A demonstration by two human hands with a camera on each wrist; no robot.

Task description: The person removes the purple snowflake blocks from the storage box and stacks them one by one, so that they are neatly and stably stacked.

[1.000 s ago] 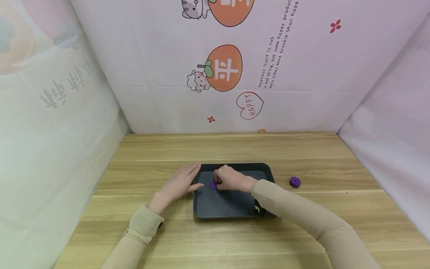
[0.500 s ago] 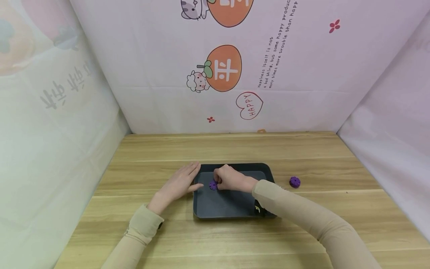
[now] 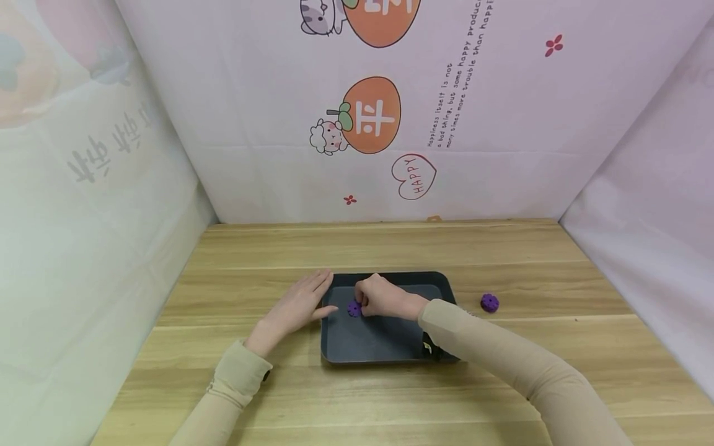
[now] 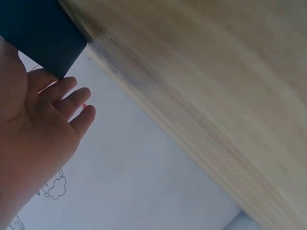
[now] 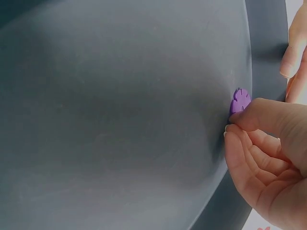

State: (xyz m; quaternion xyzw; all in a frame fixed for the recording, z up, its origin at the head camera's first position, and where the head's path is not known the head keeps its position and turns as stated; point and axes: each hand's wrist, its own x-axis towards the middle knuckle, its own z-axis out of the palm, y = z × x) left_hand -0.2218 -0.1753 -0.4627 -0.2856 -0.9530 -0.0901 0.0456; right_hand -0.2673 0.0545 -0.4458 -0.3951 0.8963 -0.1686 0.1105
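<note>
In the head view, the right hand reaches into a dark grey rectangular tray. Its thumb and curled index finger pinch the edge of a small purple notched disc low over the tray's floor, near the left side. Up close in the right wrist view, the purple disc leans at the fingertips, its lower edge partly hidden by the thumb. The left hand rests at the tray's left rim, fingers extended along the upper left corner and thumb over the edge. The left wrist view shows these fingers against the tray's corner.
A second purple notched piece, thicker-looking, lies on the wooden table right of the tray. The right forearm crosses the tray's right side and hides its lower right corner. A white printed cloth hangs behind and at both sides.
</note>
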